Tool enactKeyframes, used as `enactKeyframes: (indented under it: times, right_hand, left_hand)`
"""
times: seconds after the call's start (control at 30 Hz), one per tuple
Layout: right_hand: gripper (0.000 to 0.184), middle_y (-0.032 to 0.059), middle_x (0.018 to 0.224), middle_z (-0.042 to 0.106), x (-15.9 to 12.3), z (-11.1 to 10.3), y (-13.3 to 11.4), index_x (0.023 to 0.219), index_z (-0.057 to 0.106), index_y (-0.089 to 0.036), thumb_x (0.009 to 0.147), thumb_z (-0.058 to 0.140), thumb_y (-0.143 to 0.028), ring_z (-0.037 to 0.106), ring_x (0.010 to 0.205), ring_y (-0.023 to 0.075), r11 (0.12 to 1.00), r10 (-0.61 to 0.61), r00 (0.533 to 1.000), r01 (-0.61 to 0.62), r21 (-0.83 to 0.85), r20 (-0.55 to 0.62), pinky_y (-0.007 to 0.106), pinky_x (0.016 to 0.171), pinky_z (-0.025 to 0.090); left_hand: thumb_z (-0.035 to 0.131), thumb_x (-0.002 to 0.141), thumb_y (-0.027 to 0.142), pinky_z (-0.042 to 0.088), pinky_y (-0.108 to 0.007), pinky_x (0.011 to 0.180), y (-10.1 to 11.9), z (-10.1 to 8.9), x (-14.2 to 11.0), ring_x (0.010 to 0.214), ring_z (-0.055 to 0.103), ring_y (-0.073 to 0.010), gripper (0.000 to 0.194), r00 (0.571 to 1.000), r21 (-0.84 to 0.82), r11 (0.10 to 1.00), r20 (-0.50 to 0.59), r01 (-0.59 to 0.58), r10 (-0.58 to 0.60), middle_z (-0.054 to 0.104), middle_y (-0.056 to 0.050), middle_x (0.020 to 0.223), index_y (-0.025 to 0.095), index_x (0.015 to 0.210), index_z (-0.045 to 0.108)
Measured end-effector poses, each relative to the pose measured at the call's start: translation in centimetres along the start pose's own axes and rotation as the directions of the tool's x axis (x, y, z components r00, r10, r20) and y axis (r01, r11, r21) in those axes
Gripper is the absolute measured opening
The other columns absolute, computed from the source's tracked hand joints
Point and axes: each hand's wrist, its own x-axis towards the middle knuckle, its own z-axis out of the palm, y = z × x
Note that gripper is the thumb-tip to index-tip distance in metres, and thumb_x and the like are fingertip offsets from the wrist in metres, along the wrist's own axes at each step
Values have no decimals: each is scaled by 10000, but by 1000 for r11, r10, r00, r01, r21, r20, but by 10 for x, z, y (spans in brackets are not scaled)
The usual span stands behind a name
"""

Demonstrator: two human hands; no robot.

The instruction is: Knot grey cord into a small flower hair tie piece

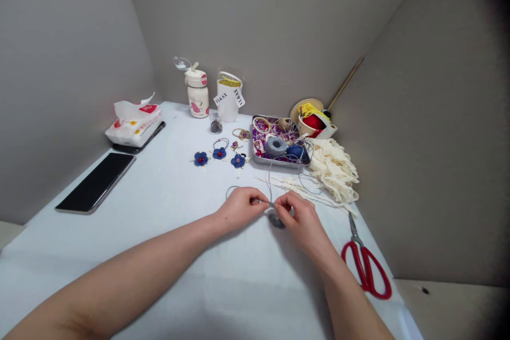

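Our left hand and right hand pinch grey cord in their fingertips; a grey piece lies just below.

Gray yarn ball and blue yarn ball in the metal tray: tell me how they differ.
The gray yarn ball is paler than the blue yarn ball, and it looks slightly larger. The gray yarn ball sits nearer the middle of the metal tray, while the blue yarn ball sits toward its right side, closer to the thin gray cord. Both are round and rest on the tray's colorful mix.
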Motion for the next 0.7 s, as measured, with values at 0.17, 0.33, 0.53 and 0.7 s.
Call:
enactKeyframes:
  times: [0.17,0.33,0.53,0.7]
  right_hand:
    - [141,10,749,604,0,-2,-1,738,598,-206,846,514,-241,548,700,156,1000,-7,999,7,8,37,297,700,379]
    - [185,38,854,647,0,1,1,835,648,-201,854,540,-351,580,798,183,963,101,994,-91,254,-28,311,736,419]
    - [211,53,864,675,1,10,-1,839,683,-194,771,645,-390,594,803,203,866,251,967,-209,454,-35,332,735,441]
    - [206,44,791,659,0,13,-5,774,681,-186,768,649,-390,584,756,191,869,272,958,-204,451,-91,322,717,438]
  left_hand:
    - [578,709,253,381,-236,586,-1,-2,-1,606,517,-126,191,999,-15,1000,32,-8,8,650,-6,661,165,790,728]
    - [613,715,315,396,-244,624,8,-2,0,651,535,-134,198,997,-181,982,-42,56,-64,656,-22,712,150,778,703]
    - [638,703,318,410,-259,674,14,-1,-1,702,565,-149,177,991,-269,961,-98,61,-90,670,-34,756,152,745,682]
    - [640,705,300,407,-251,652,15,0,-2,684,559,-142,156,991,-251,966,-95,64,-91,664,-24,734,156,744,686]
